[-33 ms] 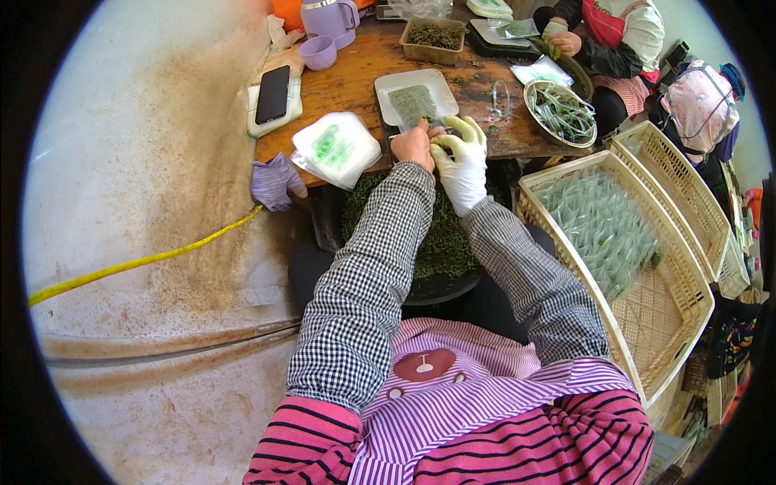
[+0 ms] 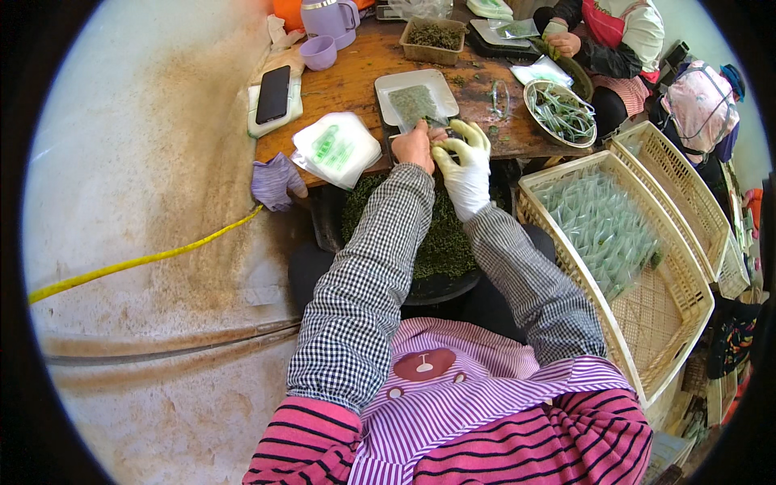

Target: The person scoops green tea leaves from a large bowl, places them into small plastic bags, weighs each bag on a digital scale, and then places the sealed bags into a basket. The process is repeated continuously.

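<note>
A clear plastic bag of dried-looking green herb lies on the white tray of a scale at the table's near edge. My bare left hand is closed round the bag's gathered neck. A thin pale strip sticks out beside its fingers. My right hand, in a white glove with yellowish fingertips, is curled right beside the neck, thumb and forefinger bent together. What those fingertips pinch is too small to make out. Below my hands, a black tub holds loose green herb.
Flat printed bags, a phone and a purple cup are on the left. At right are a bowl of green ties and a crate of filled bags. A co-worker's hands work at the far right.
My right hand has shifted slightly to the right, its fingers curling a little differently. The pale strip shows more beside my left hand. The bag stays on the tray.
</note>
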The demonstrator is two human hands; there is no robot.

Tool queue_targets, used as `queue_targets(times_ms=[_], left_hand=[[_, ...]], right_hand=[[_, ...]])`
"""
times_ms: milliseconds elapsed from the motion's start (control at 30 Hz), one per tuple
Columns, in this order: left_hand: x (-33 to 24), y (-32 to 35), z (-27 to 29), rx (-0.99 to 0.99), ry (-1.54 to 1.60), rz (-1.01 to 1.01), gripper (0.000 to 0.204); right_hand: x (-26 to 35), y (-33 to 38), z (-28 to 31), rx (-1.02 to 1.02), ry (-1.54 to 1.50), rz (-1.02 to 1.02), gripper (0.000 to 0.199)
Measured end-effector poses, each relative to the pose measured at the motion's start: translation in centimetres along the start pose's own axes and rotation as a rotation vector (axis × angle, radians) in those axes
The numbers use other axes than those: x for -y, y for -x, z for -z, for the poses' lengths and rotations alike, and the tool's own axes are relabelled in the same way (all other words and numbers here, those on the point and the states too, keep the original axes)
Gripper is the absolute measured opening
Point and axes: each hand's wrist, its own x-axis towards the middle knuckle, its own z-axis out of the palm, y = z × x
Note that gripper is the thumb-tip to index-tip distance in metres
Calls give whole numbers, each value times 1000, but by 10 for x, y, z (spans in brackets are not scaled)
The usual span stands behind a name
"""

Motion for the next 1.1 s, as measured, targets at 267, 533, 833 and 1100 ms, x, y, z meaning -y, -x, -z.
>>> queue_targets(times_ms=[267, 533, 833, 1100], left_hand=[[54, 54, 98, 303, -151, 214, 45], [67, 80, 125, 293, -124, 148, 27], [61, 80, 130, 266, -188, 43, 29], [43, 67, 122, 311, -857, -615, 44]], right_hand=[[-6, 78, 25, 234, -68, -142, 28], [0, 97, 39, 220, -247, -362, 40], [-10, 94, 38, 245, 16, -173, 41], [-3, -37, -4, 128, 263, -41, 35]])
